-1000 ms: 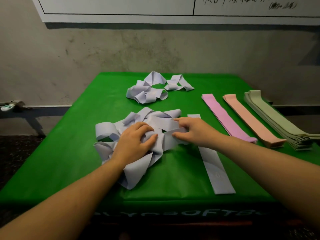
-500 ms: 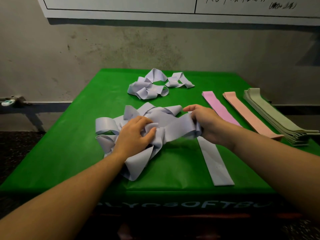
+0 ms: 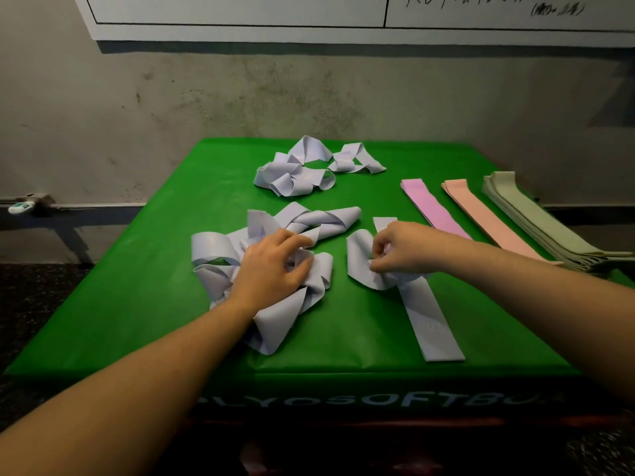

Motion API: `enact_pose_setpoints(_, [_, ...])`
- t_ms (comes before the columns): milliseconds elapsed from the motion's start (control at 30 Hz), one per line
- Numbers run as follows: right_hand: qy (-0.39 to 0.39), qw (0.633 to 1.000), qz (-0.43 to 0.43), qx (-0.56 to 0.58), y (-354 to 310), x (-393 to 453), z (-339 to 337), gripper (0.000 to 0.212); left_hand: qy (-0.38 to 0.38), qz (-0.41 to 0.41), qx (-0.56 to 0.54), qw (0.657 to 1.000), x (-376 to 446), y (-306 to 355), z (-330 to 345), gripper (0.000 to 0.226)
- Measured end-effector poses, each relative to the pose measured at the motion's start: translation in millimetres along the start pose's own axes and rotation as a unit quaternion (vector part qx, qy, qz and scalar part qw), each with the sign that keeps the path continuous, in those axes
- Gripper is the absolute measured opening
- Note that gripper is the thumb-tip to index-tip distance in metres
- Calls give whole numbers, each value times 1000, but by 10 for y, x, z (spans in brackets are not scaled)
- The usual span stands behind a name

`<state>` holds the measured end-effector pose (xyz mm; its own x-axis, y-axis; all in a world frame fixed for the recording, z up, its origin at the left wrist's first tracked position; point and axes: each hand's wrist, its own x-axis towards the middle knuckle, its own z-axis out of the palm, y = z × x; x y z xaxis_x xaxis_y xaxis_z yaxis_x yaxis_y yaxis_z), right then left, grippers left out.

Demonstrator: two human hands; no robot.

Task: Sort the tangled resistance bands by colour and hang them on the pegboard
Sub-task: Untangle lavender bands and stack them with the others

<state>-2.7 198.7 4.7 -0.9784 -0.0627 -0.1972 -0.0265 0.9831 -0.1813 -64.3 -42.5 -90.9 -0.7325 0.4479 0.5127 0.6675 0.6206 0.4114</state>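
Observation:
A tangle of pale lavender bands (image 3: 220, 255) lies in the middle of the green table (image 3: 144, 304). My left hand (image 3: 275, 269) rests on top of this tangle, its fingers curled into the folds. My right hand (image 3: 402, 250) pinches one lavender band (image 3: 359, 262) that now lies apart from the tangle, curled to the right of it. Under my right hand a flat lavender band (image 3: 433, 331) runs toward the front edge.
A second lavender tangle (image 3: 295, 173) sits at the back of the table. On the right lie flat stacks of pink bands (image 3: 429, 204), peach bands (image 3: 481, 214) and sage green bands (image 3: 536, 218). A white board (image 3: 240, 12) hangs on the wall above.
My right hand has pulled one lavender band free of the tangle and carried it to the right. My left hand has stayed on the tangle, holding it down.

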Motion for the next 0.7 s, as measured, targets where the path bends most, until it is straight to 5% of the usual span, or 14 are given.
enact_pose_setpoints(100, [38,987,14,153,-17,-77,23,11,-19,20,28,999,20,-32,19,31])
enact_pose_setpoints(300, [118,885,31,450,-40,-263,30,17,-48,10,50,998,52,10,5,48])
enact_pose_setpoints(533, [137,798,12,587,-108,-509,-41,10,-207,-17,127,970,292,286,-290,36])
enact_pose_setpoints(600, [152,784,2,602,-137,-585,-77,9,-168,-14,100,981,362,447,-407,39])
enact_pose_setpoints(700, [174,780,-18,601,-197,-710,-129,11,-75,-9,-108,991,358,776,-593,39])
